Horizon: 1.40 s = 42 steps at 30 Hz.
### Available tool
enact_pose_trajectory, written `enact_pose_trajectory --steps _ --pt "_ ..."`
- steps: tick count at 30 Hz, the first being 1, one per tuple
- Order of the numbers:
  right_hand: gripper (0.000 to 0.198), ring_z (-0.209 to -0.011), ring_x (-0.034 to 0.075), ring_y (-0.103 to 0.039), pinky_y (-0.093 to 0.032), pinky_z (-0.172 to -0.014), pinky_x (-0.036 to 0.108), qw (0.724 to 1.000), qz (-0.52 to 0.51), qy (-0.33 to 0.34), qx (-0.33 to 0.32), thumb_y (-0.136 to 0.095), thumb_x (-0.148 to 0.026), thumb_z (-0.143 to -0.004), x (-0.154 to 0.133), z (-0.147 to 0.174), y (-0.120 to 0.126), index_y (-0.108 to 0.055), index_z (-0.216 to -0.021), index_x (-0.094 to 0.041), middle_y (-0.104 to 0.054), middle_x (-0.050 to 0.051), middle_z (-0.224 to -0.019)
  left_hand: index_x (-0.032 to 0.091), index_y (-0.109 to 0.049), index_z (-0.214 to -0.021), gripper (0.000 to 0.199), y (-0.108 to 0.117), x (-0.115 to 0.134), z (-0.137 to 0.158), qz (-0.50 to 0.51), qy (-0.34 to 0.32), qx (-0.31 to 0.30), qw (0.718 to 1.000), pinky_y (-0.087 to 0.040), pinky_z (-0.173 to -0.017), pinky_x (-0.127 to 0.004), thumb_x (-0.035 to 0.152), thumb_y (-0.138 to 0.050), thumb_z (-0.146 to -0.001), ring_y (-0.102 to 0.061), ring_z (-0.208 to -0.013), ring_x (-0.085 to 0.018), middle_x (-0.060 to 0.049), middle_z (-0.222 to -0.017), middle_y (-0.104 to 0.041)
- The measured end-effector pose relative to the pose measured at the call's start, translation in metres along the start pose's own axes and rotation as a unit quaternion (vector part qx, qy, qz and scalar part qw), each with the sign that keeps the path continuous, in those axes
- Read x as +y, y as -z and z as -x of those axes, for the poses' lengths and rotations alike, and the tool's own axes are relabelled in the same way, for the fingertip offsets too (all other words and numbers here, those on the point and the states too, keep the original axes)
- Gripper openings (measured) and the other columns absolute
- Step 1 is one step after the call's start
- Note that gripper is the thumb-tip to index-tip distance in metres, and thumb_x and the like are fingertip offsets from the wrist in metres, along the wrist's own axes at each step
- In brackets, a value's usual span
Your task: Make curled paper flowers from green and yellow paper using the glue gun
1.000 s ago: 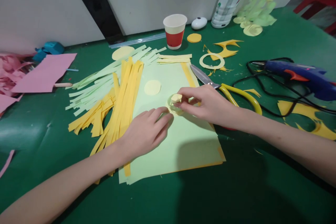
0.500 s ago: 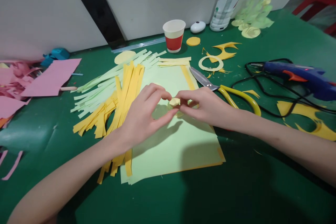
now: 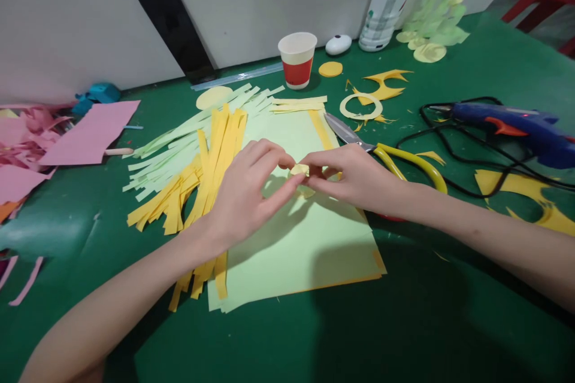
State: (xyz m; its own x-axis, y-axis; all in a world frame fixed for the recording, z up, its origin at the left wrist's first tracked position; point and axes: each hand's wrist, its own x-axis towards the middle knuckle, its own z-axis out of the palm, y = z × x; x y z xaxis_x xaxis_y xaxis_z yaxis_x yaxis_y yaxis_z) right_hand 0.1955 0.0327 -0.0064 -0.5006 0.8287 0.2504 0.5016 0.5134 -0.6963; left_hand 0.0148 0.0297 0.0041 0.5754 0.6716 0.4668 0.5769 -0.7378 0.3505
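Between the fingertips of my left hand (image 3: 251, 191) and my right hand (image 3: 345, 173) is a small pale yellow paper flower (image 3: 299, 171), its edges partly hidden by the fingers. Both hands pinch it, thumb and fingers closed, just above a stack of light green paper sheets (image 3: 296, 257). Yellow paper strips (image 3: 215, 173) lie beneath and beside my left wrist. Scissors with yellow handles (image 3: 411, 164) rest open-bladed on the table behind my right hand. Light green strips (image 3: 166, 149) fan out at the left.
A red and white paper cup (image 3: 298, 66) stands at the back. A blue glue gun (image 3: 507, 125) with a black cord lies right, near yellow paper scraps (image 3: 512, 185). Pink paper (image 3: 92, 134) is at left. A black phone (image 3: 177, 33) leans on the wall.
The pale yellow flower has turned slightly between my fingertips, and my left thumb now lies across its front. The surroundings look the same.
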Motion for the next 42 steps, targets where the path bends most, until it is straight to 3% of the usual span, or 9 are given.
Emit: enact_pose_trajectory --steps 19,24,27,30,36,42 --pt "0.012 -0.049 0.005 -0.042 -0.036 -0.048 0.017 0.997 -0.071 -0.011 0.039 -0.055 -0.011 -0.073 0.002 0.0 0.001 -0.067 -0.069 -0.012 -0.053 -0.003 -0.052 0.017 -0.053 -0.078 0.013 0.001 0.002 -0.001 0.019 0.013 -0.01 1.0 -0.042 -0.068 -0.027 0.026 -0.053 -0.087 -0.052 -0.076 -0.013 -0.001 -0.079 -0.059" --pt "0.012 -0.05 0.005 -0.043 -0.035 -0.048 0.018 0.998 -0.05 -0.03 0.036 -0.056 -0.015 -0.075 0.001 -0.001 0.001 -0.068 -0.072 -0.014 -0.054 -0.003 -0.053 0.017 -0.053 -0.088 0.013 0.01 0.0 -0.001 0.026 0.046 -0.017 0.998 -0.042 -0.068 -0.027 0.028 -0.046 -0.089 -0.052 -0.076 -0.014 -0.001 -0.08 -0.057" --pt "0.014 -0.051 0.006 -0.045 -0.037 -0.05 0.017 0.998 -0.051 -0.029 0.024 -0.054 -0.014 -0.075 0.001 0.0 0.0 -0.068 -0.075 -0.013 -0.057 -0.002 -0.055 0.017 -0.051 -0.081 0.015 0.015 -0.005 0.002 0.03 0.051 -0.02 0.998 -0.041 -0.066 -0.026 0.022 -0.04 -0.09 -0.051 -0.072 -0.013 -0.001 -0.077 -0.056" --pt "0.014 -0.051 0.005 -0.043 -0.036 -0.051 0.017 0.999 -0.042 -0.014 0.017 -0.054 -0.014 -0.076 0.001 0.0 -0.001 -0.068 -0.075 -0.012 -0.055 -0.002 -0.054 0.016 -0.052 -0.077 0.02 0.013 -0.011 0.01 0.021 0.025 -0.057 0.998 -0.042 -0.066 -0.027 0.019 -0.038 -0.091 -0.052 -0.073 -0.014 -0.002 -0.075 -0.057" --pt "0.011 -0.049 0.004 -0.04 -0.034 -0.049 0.017 0.999 -0.031 -0.004 0.02 -0.057 -0.014 -0.075 -0.002 0.001 0.0 -0.063 -0.067 -0.01 -0.051 -0.003 -0.051 0.014 -0.059 -0.09 0.023 -0.002 -0.021 0.032 -0.03 -0.044 -0.135 0.989 -0.046 -0.073 -0.031 0.019 -0.037 -0.092 -0.055 -0.084 -0.018 -0.007 -0.088 -0.063" --pt "0.011 -0.048 0.005 -0.04 -0.034 -0.048 0.018 0.999 -0.033 -0.006 0.016 -0.055 -0.012 -0.074 -0.003 0.002 0.001 -0.06 -0.064 -0.012 -0.051 -0.003 -0.05 0.013 -0.06 -0.095 0.022 -0.013 -0.023 0.038 -0.045 -0.073 -0.138 0.987 -0.047 -0.075 -0.033 0.017 -0.039 -0.091 -0.055 -0.086 -0.019 -0.008 -0.092 -0.065"
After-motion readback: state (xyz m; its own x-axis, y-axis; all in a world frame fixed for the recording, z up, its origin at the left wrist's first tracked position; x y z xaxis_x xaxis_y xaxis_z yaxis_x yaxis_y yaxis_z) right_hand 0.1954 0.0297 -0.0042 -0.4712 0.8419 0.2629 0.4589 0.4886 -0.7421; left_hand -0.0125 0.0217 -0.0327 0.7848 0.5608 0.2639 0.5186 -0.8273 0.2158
